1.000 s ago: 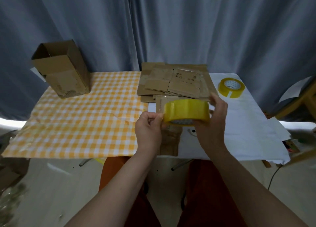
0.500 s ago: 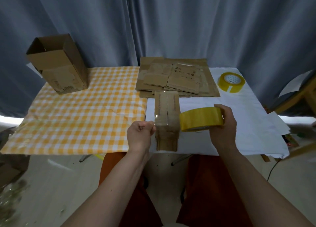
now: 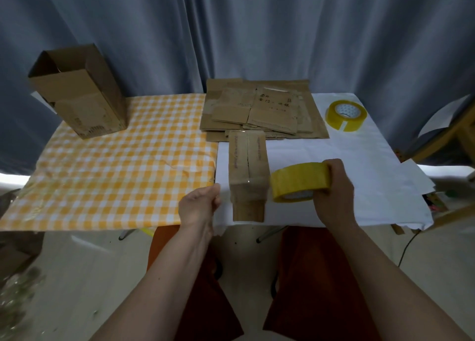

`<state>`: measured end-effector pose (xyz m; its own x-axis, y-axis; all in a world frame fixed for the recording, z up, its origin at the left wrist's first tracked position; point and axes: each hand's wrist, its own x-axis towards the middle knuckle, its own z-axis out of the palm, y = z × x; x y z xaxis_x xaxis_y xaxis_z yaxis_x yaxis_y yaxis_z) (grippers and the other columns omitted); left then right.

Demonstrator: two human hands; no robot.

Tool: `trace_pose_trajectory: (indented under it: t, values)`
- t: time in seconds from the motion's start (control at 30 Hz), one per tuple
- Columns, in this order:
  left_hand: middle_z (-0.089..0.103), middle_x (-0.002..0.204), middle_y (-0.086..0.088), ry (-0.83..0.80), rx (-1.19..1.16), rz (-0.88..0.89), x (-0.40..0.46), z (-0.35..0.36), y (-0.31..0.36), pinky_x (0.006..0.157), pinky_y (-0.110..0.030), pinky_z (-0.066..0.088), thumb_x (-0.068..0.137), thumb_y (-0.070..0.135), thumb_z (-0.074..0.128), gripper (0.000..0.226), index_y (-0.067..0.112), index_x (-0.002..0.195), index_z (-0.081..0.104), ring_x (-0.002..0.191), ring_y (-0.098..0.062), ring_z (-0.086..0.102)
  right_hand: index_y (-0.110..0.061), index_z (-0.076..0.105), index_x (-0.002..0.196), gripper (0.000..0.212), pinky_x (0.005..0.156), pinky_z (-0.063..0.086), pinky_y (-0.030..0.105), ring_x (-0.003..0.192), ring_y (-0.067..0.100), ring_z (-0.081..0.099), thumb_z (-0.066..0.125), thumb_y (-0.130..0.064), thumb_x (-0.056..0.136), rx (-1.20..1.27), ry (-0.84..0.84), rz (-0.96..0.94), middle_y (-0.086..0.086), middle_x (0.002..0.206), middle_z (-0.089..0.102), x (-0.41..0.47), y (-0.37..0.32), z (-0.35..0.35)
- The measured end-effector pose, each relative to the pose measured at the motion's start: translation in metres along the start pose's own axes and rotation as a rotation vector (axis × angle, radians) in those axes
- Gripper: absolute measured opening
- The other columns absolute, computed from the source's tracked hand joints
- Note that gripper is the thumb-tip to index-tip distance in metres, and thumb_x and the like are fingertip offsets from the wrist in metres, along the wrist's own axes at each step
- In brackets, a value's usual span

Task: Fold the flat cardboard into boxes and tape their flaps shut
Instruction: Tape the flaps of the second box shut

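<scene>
Grey curtain (image 3: 257,32) behind table w/ checked cloth (image 3: 102,173). Small box (image 3: 248,166) near edge, centre: flaps down, seam partly taped. Right hand (image 3: 334,191) wraps tape roll (image 3: 299,182); left hand (image 3: 200,204) pinches, prob. the tape end, hard to see. Flat stack (image 3: 262,109) far side left to fold; far-left box (image 3: 77,91) open-topped.

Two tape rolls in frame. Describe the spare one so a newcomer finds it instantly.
Start at the white cloth covering the table's right half. At its far right corner, beside the flat cardboard stack, lies the spare yellow tape roll. It lies flat and untouched; the other roll is in the right hand.
</scene>
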<state>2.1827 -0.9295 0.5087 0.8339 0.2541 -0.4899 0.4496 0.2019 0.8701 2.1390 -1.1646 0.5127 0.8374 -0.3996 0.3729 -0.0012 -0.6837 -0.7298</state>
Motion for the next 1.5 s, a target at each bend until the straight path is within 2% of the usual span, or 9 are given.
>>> trace_pose_trajectory:
  t: [0.13, 0.27, 0.77, 0.9, 1.03, 1.17, 1.33, 1.43, 1.5]
  values:
    - [0.06, 0.051, -0.001, -0.021, 0.067, -0.015, 0.01, 0.0, 0.002, 0.07, -0.032, 0.049, 0.084, 0.014, 0.072, 0.025, 0.01, 0.06, 0.064, 0.051, -0.013, 0.055, -0.006, 0.049, 0.106, 0.044, 0.066, 0.041, 0.038, 0.093, 0.035, 0.051, 0.053, 0.014, 0.068, -0.197, -0.034, 0.079, 0.016, 0.104, 0.051, 0.008, 0.015, -0.004]
    - [0.057, 0.046, 0.002, -0.008, 0.09, -0.006, 0.019, 0.014, 0.005, 0.062, -0.027, 0.046, 0.088, 0.012, 0.066, 0.033, 0.011, 0.055, 0.06, 0.052, -0.014, 0.052, -0.007, 0.049, 0.111, 0.046, 0.066, 0.036, 0.037, 0.1, 0.034, 0.047, 0.052, 0.013, 0.069, -0.271, -0.075, 0.112, 0.015, 0.109, 0.049, 0.014, 0.018, 0.003]
    - [0.058, 0.056, -0.004, 0.118, 0.101, -0.015, 0.047, 0.042, -0.026, 0.067, -0.032, 0.047, 0.091, 0.013, 0.062, 0.039, 0.014, 0.052, 0.063, 0.064, -0.02, 0.053, -0.004, 0.047, 0.112, 0.045, 0.062, 0.031, 0.036, 0.101, 0.034, 0.044, 0.051, 0.012, 0.07, -0.404, -0.213, 0.17, 0.016, 0.109, 0.047, 0.028, 0.045, 0.034]
    - [0.072, 0.094, -0.008, 0.156, 0.259, 0.111, 0.046, 0.055, -0.037, 0.089, -0.04, 0.054, 0.096, 0.013, 0.054, 0.021, 0.013, 0.094, 0.074, 0.093, -0.027, 0.065, -0.004, 0.046, 0.115, 0.048, 0.059, 0.03, 0.035, 0.1, 0.034, 0.044, 0.053, 0.009, 0.07, -0.452, -0.265, 0.136, 0.017, 0.11, 0.047, 0.028, 0.044, 0.048]
    - [0.062, 0.11, -0.007, 0.157, 0.487, 0.211, 0.047, 0.064, -0.037, 0.086, -0.036, 0.051, 0.099, 0.017, 0.048, 0.022, 0.013, 0.111, 0.065, 0.098, -0.029, 0.061, -0.004, 0.046, 0.112, 0.046, 0.059, 0.03, 0.034, 0.098, 0.033, 0.044, 0.052, 0.01, 0.069, -0.429, -0.273, 0.152, 0.016, 0.108, 0.047, 0.028, 0.045, 0.058]
    - [0.033, 0.133, -0.013, 0.145, 0.722, -0.075, 0.053, 0.056, -0.04, 0.094, -0.041, 0.045, 0.092, 0.035, 0.06, 0.048, 0.014, 0.132, 0.043, 0.115, -0.033, 0.046, -0.004, 0.046, 0.111, 0.045, 0.059, 0.031, 0.035, 0.097, 0.034, 0.045, 0.052, 0.01, 0.069, -0.414, -0.255, 0.158, 0.016, 0.106, 0.047, 0.031, 0.048, 0.056]
    - [0.051, 0.108, 0.0, 0.27, 0.547, 0.439, 0.036, 0.053, -0.035, 0.083, -0.021, 0.039, 0.093, 0.003, 0.05, 0.023, 0.007, 0.114, 0.058, 0.102, -0.017, 0.052, -0.004, 0.045, 0.111, 0.044, 0.06, 0.031, 0.034, 0.098, 0.032, 0.044, 0.053, 0.008, 0.07, -0.393, -0.294, 0.177, 0.015, 0.107, 0.045, 0.029, 0.049, 0.053]
    - [0.055, 0.099, 0.007, 0.092, 0.67, 0.592, 0.027, 0.064, -0.018, 0.087, -0.031, 0.049, 0.096, 0.022, 0.053, 0.023, 0.009, 0.113, 0.06, 0.097, -0.012, 0.052, -0.004, 0.044, 0.114, 0.045, 0.06, 0.031, 0.033, 0.101, 0.031, 0.042, 0.053, 0.008, 0.072, -0.373, -0.308, 0.166, 0.015, 0.11, 0.045, 0.029, 0.048, 0.051]
    - [0.057, 0.113, -0.004, -0.026, 0.939, 0.501, 0.03, 0.076, -0.009, 0.091, -0.039, 0.048, 0.09, 0.045, 0.056, 0.049, 0.009, 0.123, 0.053, 0.107, -0.023, 0.052, -0.004, 0.044, 0.116, 0.045, 0.061, 0.031, 0.033, 0.102, 0.029, 0.04, 0.052, 0.008, 0.073, -0.351, -0.33, 0.141, 0.015, 0.112, 0.044, 0.028, 0.045, 0.051]
